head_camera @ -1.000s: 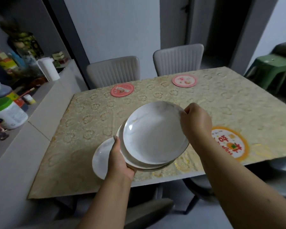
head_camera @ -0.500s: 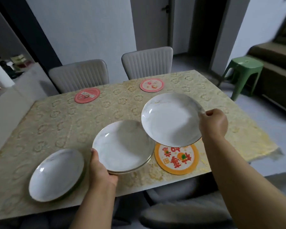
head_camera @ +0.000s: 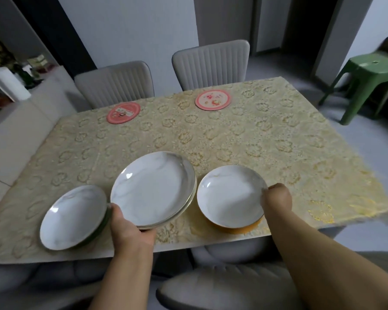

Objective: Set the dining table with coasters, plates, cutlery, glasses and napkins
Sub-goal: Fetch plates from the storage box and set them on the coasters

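Observation:
My left hand [head_camera: 130, 229] grips the near rim of a small stack of white marbled plates [head_camera: 152, 189], held above the table's front edge. My right hand [head_camera: 277, 201] pinches the right rim of a single white plate [head_camera: 230, 198] that sits on the orange coaster [head_camera: 240, 229], whose edge shows beneath it. Another white plate [head_camera: 73, 217] lies at the near left on a dark green coaster [head_camera: 101, 229]. Two pink coasters lie bare at the far side, one left [head_camera: 123, 113] and one right [head_camera: 212, 100].
The table [head_camera: 244, 139] wears a gold patterned cloth. Two grey chairs [head_camera: 211, 63] stand at the far side and another grey chair [head_camera: 222, 289] sits below my arms. A green stool [head_camera: 367, 81] stands at the right, a white counter [head_camera: 20, 121] at the left.
My right hand carried the single plate down from the air onto the orange coaster. The view swung right, and the left hand's stack stayed over the front edge.

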A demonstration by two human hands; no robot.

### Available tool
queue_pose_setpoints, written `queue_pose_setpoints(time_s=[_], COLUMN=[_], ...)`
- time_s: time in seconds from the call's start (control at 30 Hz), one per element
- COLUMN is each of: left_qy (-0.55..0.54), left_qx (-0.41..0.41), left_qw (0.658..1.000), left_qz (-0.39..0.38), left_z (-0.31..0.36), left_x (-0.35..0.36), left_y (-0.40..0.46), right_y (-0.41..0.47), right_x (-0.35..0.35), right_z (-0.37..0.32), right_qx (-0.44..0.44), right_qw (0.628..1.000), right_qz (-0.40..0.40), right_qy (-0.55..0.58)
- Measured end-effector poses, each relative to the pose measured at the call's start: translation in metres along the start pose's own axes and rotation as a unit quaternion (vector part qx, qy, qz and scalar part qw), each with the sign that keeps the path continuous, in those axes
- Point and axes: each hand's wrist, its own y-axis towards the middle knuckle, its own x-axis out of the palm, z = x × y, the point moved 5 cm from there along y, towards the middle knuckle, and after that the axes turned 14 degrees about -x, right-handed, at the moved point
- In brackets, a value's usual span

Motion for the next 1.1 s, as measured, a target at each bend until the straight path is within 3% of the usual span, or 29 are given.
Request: queue_pose_setpoints(time_s=[0.17, 0.27, 0.37, 0.43, 0.47, 0.63, 0.93, 1.1], left_qy=[0.026, 0.061, 0.109, 0.136, 0.146, 0.177, 0.220, 0.201], left_qx=[-0.022, -0.034, -0.045, -0.054, -0.064, -0.123, -0.175, -0.192], left_qw=[0.999, 0.996, 0.987, 0.982, 0.979, 0.962, 0.930, 0.928], left_qz=[-0.028, -0.064, -0.106, -0.120, -0.128, -0.166, -0.238, -0.248], left_z=[-0.008, -0.016, -0.028, -0.042, -0.051, -0.098, -0.225, -0.319], left_x=[0.014, 0.031, 0.054, 0.072, 0.081, 0.121, 0.222, 0.284], left_y=[-0.015, -0.027, -0.037, -0.043, -0.048, -0.073, -0.119, -0.147], right_y=[-0.004, -0.009, -0.030, -0.046, -0.051, -0.056, 0.004, 0.063], right_x=[-0.006, -0.024, -0.049, -0.067, -0.078, -0.146, -0.281, -0.365], right_z=[-0.003, -0.034, -0.081, -0.102, -0.107, -0.099, -0.022, 0.022], right_qx=[-0.014, -0.083, -0.152, -0.137, -0.133, -0.195, -0.188, -0.190], right_qw=[0.996, 0.995, 0.973, 0.935, 0.927, 0.946, 0.947, 0.951], right_qz=[-0.050, 0.001, 0.027, -0.029, -0.048, 0.026, 0.102, 0.104], right_qy=[-0.074, -0.062, 0.170, 0.325, 0.347, 0.257, 0.241, 0.222])
